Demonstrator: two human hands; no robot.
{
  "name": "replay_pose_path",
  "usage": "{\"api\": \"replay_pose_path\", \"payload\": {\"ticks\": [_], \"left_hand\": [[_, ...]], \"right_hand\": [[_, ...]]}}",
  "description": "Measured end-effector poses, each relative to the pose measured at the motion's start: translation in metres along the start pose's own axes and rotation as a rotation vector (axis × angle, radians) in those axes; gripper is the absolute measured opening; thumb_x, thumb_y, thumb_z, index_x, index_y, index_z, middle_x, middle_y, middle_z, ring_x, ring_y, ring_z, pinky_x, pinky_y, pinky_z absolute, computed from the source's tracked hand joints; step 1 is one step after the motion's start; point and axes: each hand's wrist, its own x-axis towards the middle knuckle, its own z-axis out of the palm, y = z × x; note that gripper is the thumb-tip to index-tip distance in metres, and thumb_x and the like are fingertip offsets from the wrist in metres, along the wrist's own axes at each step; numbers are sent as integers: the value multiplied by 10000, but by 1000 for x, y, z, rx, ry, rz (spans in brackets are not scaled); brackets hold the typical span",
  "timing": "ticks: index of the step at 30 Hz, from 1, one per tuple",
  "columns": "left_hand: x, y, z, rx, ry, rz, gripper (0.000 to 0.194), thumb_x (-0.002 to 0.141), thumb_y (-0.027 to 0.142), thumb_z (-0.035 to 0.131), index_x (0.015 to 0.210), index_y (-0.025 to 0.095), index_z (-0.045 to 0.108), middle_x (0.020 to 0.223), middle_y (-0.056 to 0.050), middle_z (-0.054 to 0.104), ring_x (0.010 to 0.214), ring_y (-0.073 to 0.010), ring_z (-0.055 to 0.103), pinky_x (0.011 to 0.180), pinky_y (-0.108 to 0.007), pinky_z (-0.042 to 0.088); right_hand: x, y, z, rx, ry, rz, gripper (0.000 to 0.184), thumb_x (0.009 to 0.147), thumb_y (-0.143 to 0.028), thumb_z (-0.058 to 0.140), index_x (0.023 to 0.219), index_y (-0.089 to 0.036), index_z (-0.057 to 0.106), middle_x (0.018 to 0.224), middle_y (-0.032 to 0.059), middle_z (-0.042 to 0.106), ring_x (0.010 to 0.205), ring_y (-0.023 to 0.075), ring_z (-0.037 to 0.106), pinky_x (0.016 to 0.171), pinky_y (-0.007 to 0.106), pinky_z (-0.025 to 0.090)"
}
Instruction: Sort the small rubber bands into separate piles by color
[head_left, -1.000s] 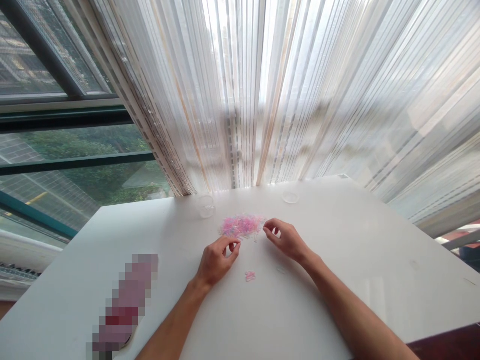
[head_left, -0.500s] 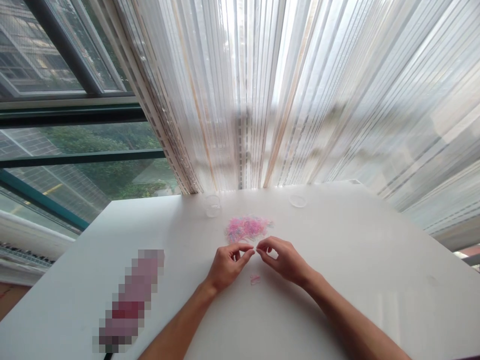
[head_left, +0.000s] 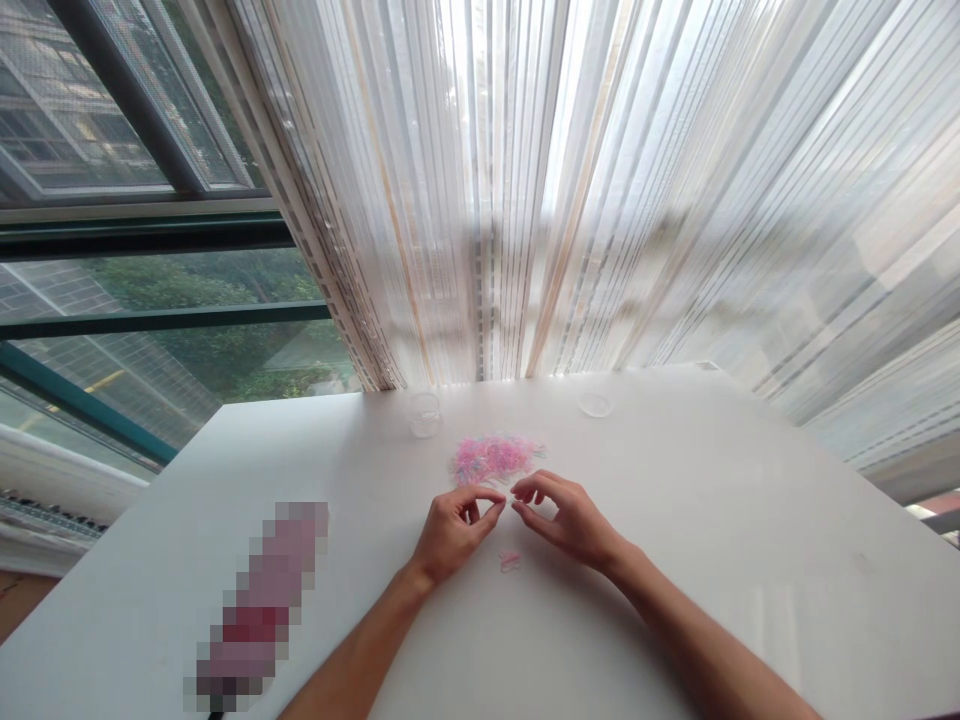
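While the left hand (head_left: 456,530) pinches thumb and forefinger almost together, the right hand (head_left: 571,518) faces it just beside, its thumb and forefinger a narrow gap apart, seen from the head camera. The pile of small pink and pale bluish strands (head_left: 497,458) lies just beyond both sets of fingertips, and a small pink cluster (head_left: 510,562) sits between the hands, closer to the wearer. Past the left hand, beyond the pile's left end, stands a clear cup (head_left: 425,415); past the right hand, well apart from it, a clear round lid (head_left: 596,404) lies flat. Left of the left hand and its forearm is a long pinkish object (head_left: 262,600), with the forearm between it and the cluster.

Under the hands spreads a white bench (head_left: 750,480), shaded beneath the right forearm. Beyond them hangs a striped sheer curtain (head_left: 525,200), and off to the left of the left hand a window (head_left: 202,280) shows greenery and brick paving outside.

Coarse blocks hide the pinkish object's details. Both forearms run out of the picture at the bottom. Whether the left hand grips a strand is too small to tell.
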Motion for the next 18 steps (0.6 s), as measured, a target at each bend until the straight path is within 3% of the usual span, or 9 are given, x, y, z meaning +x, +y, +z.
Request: {"api": "replay_pose_path", "payload": {"ticks": [18], "left_hand": [[0, 3, -1, -1, -27, -39, 176, 814, 325, 685, 878, 176, 754, 613, 24, 602, 485, -76, 400, 469, -178, 372]], "right_hand": [[0, 0, 1, 0, -39, 9, 116, 918, -242, 575, 884, -218, 683, 800, 34, 696, 710, 149, 624, 663, 263, 515]]}}
